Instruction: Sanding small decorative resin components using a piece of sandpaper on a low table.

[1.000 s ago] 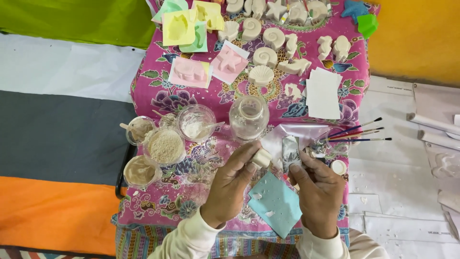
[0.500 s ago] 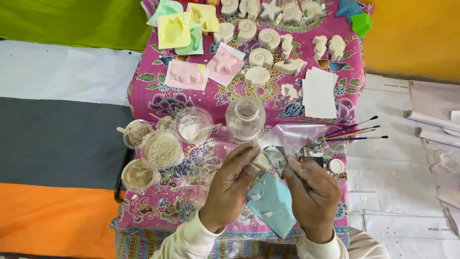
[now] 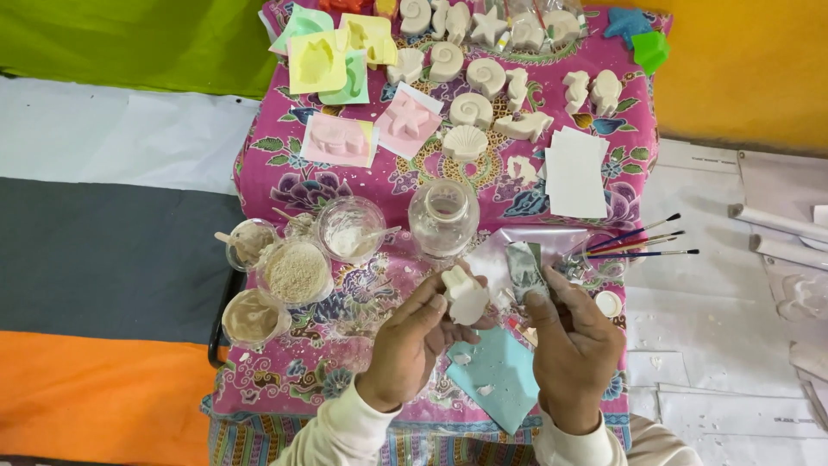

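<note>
My left hand (image 3: 410, 341) grips a small white plaster figure (image 3: 464, 296) between thumb and fingers, just above a light blue mould sheet (image 3: 498, 377) that lies on the pink patterned cloth (image 3: 276, 164). My right hand (image 3: 573, 349) holds a folded grey piece of sandpaper (image 3: 525, 269) upright, close to the right side of the figure. White crumbs lie on the blue sheet.
A clear glass jar (image 3: 442, 216) stands just beyond my hands. Several plastic cups of powder (image 3: 295, 271) sit to the left. Paint brushes (image 3: 642, 242) lie at right. White plaster shells (image 3: 473, 110), coloured moulds (image 3: 317, 62) and white paper (image 3: 575, 173) fill the far side.
The plaster figure has turned in my left hand and shows more of its broad face. My right hand has lifted the sandpaper slightly away from it.
</note>
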